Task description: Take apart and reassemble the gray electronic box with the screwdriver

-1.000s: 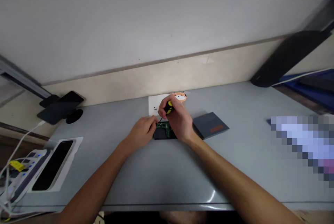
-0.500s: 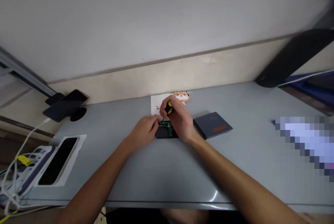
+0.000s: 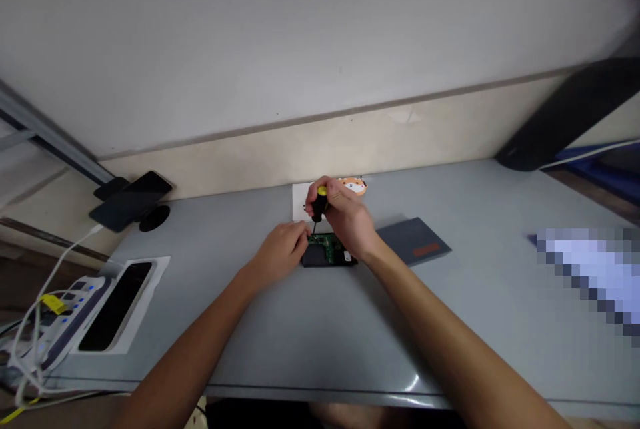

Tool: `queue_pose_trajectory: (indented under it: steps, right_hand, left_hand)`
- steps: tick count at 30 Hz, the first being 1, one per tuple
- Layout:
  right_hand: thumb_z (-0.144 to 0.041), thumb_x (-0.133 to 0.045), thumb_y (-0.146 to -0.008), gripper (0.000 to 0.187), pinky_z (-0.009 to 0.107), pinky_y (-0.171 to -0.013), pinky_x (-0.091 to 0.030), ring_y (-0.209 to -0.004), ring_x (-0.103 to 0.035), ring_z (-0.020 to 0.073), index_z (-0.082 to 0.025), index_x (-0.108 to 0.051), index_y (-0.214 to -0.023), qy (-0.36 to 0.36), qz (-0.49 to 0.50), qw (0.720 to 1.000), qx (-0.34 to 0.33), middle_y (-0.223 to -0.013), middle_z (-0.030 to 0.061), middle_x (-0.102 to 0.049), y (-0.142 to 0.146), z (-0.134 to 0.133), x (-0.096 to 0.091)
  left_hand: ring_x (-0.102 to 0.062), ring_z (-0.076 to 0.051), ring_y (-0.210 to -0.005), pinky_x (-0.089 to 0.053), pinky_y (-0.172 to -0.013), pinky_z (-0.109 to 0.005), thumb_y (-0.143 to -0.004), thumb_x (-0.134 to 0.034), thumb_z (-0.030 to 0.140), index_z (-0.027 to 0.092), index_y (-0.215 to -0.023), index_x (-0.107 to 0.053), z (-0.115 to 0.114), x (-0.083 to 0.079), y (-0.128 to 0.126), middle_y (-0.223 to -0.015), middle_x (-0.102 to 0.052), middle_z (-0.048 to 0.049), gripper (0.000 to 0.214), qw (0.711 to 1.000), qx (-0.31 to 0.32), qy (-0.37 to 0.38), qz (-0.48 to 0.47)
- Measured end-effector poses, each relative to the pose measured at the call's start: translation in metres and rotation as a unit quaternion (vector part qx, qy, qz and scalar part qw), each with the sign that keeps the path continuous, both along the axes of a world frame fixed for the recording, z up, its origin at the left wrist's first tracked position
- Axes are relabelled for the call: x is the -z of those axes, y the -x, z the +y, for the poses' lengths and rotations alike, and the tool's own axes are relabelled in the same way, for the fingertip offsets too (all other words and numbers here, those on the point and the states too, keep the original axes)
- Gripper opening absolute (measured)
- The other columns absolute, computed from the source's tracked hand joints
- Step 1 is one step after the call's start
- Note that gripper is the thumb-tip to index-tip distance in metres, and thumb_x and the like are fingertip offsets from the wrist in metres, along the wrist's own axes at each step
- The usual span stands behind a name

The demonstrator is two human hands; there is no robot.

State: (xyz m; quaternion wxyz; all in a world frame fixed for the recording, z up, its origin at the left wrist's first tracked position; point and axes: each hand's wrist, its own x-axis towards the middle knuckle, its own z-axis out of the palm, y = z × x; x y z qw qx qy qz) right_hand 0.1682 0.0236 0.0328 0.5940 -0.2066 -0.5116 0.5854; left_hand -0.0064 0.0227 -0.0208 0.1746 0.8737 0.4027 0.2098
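My right hand (image 3: 350, 219) is closed around the black and yellow handle of a screwdriver (image 3: 319, 205). Its thin shaft points down and stands nearly upright, with the tip at the upper left part of a green circuit board (image 3: 330, 250) in a dark, flat housing. Whether the tip sits in a screw is too small to see. My left hand (image 3: 283, 249) grips the left end of that board, fingers closed at its upper left corner. To the right, partly behind my right wrist, lies a dark grey flat cover (image 3: 413, 242) with a reddish-brown mark.
Behind my right hand lies white paper (image 3: 300, 197) with small dark specks, beside an orange and white animal-face item (image 3: 354, 185). On the left are a phone on a stand (image 3: 131, 201), another phone (image 3: 116, 305) on white paper, and a power strip (image 3: 75, 312) with cables.
The screwdriver has swung more upright, and my right hand has turned, showing more of the board's right end. My left hand keeps its place on the board. The whole view has shifted slightly.
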Motion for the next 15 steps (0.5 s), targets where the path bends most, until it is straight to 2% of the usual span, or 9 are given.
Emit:
queue_pose_trajectory:
  steps: [9,11,15]
  right_hand:
    - [-0.067,-0.044,-0.099,0.044,0.029,-0.059,-0.038,-0.061,-0.045,0.0138,-0.025,-0.058,-0.096,0.037,0.027,0.994,0.103,-0.071,-0.0016,-0.050,0.012,0.007,0.006]
    - [-0.067,-0.048,-0.097,0.041,0.028,-0.058,-0.037,-0.060,-0.044,0.0126,-0.026,-0.055,-0.098,0.043,0.035,0.993,0.101,-0.071,-0.0031,-0.048,0.011,0.008,0.008]
    - [-0.054,-0.064,-0.095,0.033,0.025,-0.058,-0.036,-0.058,-0.041,0.0100,-0.027,-0.046,-0.092,0.034,0.050,0.993,0.096,-0.068,-0.0070,-0.044,0.004,0.011,0.010]
  left_hand:
    - [-0.064,-0.020,-0.088,-0.047,-0.084,-0.034,-0.101,-0.040,0.017,0.022,-0.102,-0.059,0.001,0.000,0.000,-0.092,-0.068,-0.0028,0.021,1.000,0.005,0.013,0.004]
    - [-0.064,-0.020,-0.090,-0.047,-0.085,-0.035,-0.101,-0.040,0.017,0.022,-0.103,-0.060,0.002,-0.001,0.000,-0.094,-0.069,-0.0033,0.021,1.000,0.007,0.012,0.005]
    - [-0.064,-0.020,-0.088,-0.047,-0.083,-0.034,-0.102,-0.039,0.019,0.022,-0.103,-0.060,0.001,-0.001,0.000,-0.091,-0.068,-0.0030,0.021,1.000,0.001,0.011,0.010]
